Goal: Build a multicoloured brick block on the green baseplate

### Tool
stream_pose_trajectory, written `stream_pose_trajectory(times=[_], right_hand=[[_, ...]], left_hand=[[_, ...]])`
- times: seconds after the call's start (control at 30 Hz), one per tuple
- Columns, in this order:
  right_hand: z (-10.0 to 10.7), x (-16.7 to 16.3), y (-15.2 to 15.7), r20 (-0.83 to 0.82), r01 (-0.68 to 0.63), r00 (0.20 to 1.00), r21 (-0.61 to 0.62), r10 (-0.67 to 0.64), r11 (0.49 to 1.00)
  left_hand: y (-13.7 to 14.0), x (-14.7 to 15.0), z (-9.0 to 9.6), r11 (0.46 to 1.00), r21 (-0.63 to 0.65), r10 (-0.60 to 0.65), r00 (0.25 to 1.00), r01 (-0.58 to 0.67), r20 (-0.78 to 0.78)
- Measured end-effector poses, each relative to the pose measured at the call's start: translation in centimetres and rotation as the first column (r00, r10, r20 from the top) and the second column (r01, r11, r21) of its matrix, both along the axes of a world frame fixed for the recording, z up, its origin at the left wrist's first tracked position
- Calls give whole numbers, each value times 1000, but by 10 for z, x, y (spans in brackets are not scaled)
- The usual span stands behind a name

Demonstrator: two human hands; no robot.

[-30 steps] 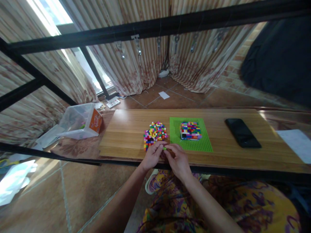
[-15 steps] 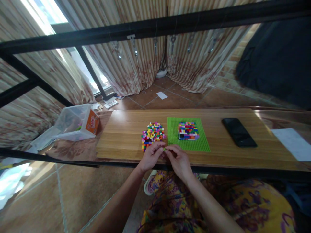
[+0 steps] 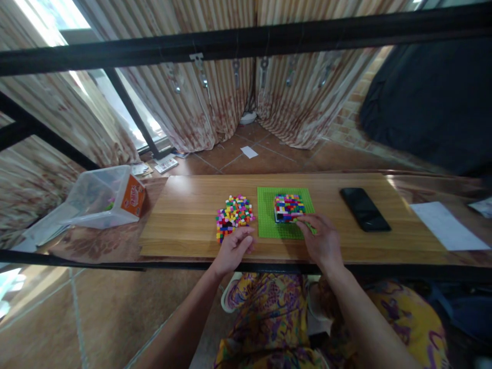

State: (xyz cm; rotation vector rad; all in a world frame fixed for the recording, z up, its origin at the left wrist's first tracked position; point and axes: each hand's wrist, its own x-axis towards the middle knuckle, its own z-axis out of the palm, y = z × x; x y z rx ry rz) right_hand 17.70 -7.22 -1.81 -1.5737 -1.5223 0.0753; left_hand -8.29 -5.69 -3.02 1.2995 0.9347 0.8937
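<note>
My right hand (image 3: 323,241) pinches a small green toy brick (image 3: 295,221) at the front right of a block built of many coloured bricks (image 3: 289,207). This block stands on a green studded baseplate (image 3: 265,225). The fingertips partly hide the small brick, so I cannot tell whether it touches the block. My left hand (image 3: 232,249) rests at the table's front edge, its fingers loosely curled and nothing visible between them. Just beyond it lies a pile of loose coloured bricks (image 3: 236,211), its near part partly covered by the hand.
A black phone (image 3: 364,209) lies right of the baseplate, and white paper (image 3: 448,225) farther right. On the left stands a clear plastic box (image 3: 102,197) with an orange label. A dark metal bar (image 3: 230,45) crosses above the wooden table board (image 3: 184,215).
My right hand has moved right, away from my left, carrying the small green brick to the built block. My left hand has stayed by the pile. The view has shifted slightly.
</note>
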Motion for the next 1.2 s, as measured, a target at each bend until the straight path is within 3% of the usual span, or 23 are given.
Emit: stream_pose_trajectory(times=[0.17,0.3,0.6,0.9,1.03,1.2], right_hand=[[-1,16,12,215,-15,977,27,9,1000],[-4,18,14,233,-31,972,34,22,999],[-7,11,10,-24,73,997,-10,-73,997],[-5,0,14,-285,143,942,-131,-175,981],[-13,0,22,-458,163,859,-181,-230,970],[-20,-5,30,-773,109,606,-151,-186,982]], left_hand=[[0,0,0,1000,-7,4,1000,-4,-2],[0,0,0,1000,-4,1,1000,-1,4],[0,0,1,1000,-12,11,1000,-11,6],[-1,1,1,1000,-19,21,999,-20,26],[-1,1,2,999,-38,30,999,-29,23],[-2,2,4,999,-38,29,999,-28,21]])
